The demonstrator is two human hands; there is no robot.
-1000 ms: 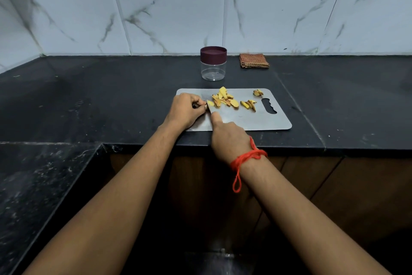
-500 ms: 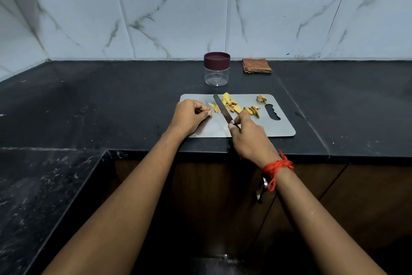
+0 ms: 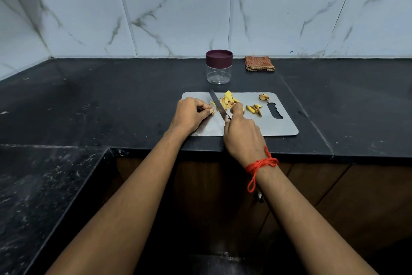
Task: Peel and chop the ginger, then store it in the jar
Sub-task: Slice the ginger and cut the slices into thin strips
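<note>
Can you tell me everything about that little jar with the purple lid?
The jar is small and round, with a clear body that looks like plastic or glass and a dark maroon lid closed on top. It looks empty. It stands upright toward the back of the black counter, just behind the cutting board and left of a folded cloth. Only the counter touches it.

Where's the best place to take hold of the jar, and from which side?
Probably round the clear body of the jar, just below its maroon lid, coming from the left. It stands upright and round-sided behind the cutting board, with bare counter on its left; the folded cloth lies to its right.
</note>
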